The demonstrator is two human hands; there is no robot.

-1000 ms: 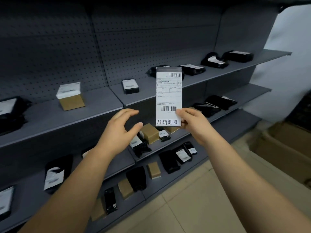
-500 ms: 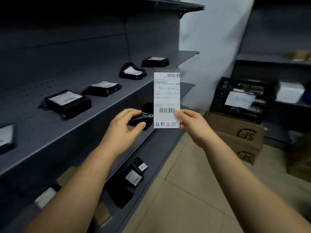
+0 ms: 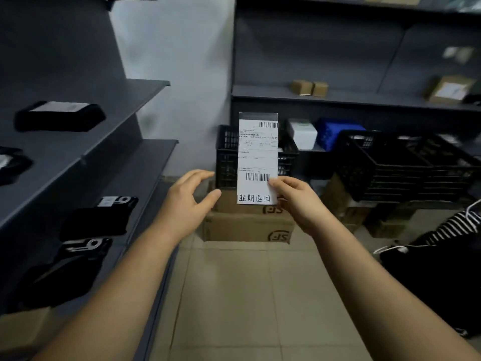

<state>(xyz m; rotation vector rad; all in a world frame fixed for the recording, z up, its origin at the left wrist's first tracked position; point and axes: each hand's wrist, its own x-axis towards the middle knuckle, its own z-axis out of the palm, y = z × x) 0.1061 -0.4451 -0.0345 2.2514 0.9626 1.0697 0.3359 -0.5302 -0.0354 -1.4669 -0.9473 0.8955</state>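
A tall white shipping label (image 3: 257, 157) with barcodes and handwritten characters along its bottom stands upright in front of me. My right hand (image 3: 296, 201) pinches its lower right edge between thumb and fingers. To the left of the label my left hand (image 3: 187, 201) hovers with fingers loosely spread, a small gap apart from the paper, holding nothing.
Dark grey shelves (image 3: 145, 157) on the left carry black parcels (image 3: 59, 115). Straight ahead are stacked cardboard boxes (image 3: 247, 227) with a black crate (image 3: 226, 157) on top. More black crates (image 3: 406, 165) and a back shelf with small boxes (image 3: 309, 87) stand right. Tiled floor (image 3: 250, 295) lies below.
My view has swung right, from the parcel shelves to the room's corner with boxes and crates. Both hands keep the same pose around the label.
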